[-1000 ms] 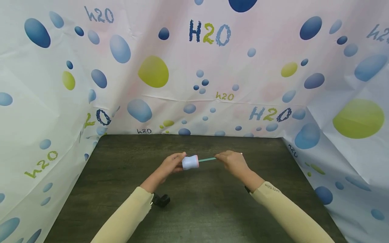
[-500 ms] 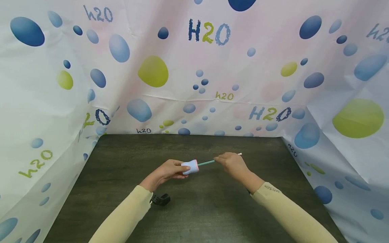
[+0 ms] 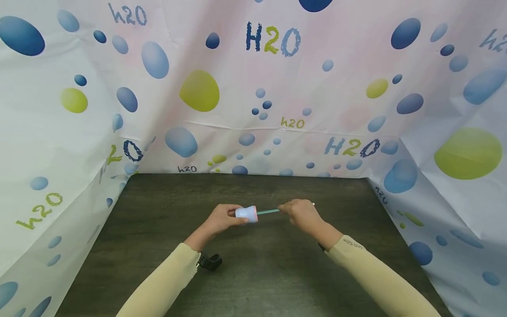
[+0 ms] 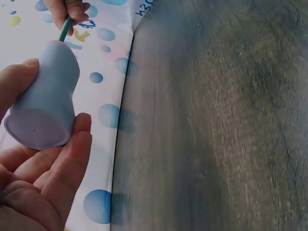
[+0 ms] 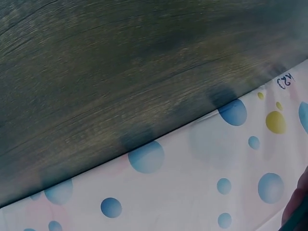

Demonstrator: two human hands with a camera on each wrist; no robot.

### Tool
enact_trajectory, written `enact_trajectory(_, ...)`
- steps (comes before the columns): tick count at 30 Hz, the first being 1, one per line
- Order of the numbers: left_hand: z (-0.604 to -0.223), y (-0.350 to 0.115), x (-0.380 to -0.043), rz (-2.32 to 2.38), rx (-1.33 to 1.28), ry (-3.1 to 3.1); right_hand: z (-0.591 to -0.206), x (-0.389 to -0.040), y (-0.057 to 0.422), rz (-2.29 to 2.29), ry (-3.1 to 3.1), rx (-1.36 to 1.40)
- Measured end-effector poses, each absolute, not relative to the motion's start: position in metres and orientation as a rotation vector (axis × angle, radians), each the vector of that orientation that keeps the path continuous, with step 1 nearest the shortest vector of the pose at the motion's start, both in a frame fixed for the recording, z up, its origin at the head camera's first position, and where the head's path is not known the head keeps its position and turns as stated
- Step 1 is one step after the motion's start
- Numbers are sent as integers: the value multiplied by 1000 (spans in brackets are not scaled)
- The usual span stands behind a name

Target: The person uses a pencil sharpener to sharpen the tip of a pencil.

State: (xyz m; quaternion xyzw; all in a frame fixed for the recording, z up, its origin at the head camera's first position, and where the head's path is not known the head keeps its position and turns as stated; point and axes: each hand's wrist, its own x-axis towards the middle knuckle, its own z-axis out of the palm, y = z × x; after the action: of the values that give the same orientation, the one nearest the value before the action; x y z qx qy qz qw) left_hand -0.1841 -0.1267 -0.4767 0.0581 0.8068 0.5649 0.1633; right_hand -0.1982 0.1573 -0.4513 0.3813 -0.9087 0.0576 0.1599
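Observation:
My left hand [image 3: 222, 218] holds a small light-blue pencil sharpener [image 3: 246, 214], waisted and with a pink rim, between thumb and fingers. The left wrist view shows the flat round base of the sharpener [image 4: 38, 127] facing the camera, with the thumb on one side and fingertips on the other. A green pencil [image 3: 268, 211] runs into its pink end. My right hand [image 3: 304, 215] pinches the pencil along its length, and the pencil's pale far end sticks out beyond the hand. Both hands are above the table. Only a bit of the right hand [image 5: 297, 202] shows in the right wrist view.
Beneath the hands lies a dark wood-grain table [image 3: 269, 273]. White sheeting [image 3: 237, 66] printed with blue and green dots and H2O lettering stands at the back and both sides. A black wrist device [image 3: 210, 261] shows by the left sleeve [image 3: 164, 279].
My left hand's fingers and thumb have shifted round the sharpener, which dipped slightly and came back nearly level. My right hand stays in about the same place on the pencil.

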Motion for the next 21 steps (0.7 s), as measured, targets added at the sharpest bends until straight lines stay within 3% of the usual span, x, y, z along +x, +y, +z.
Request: enact_trajectory(21, -471, -127, -182, 1391, 367, 2659, -448, -205, 153, 576, -2857, 1101)
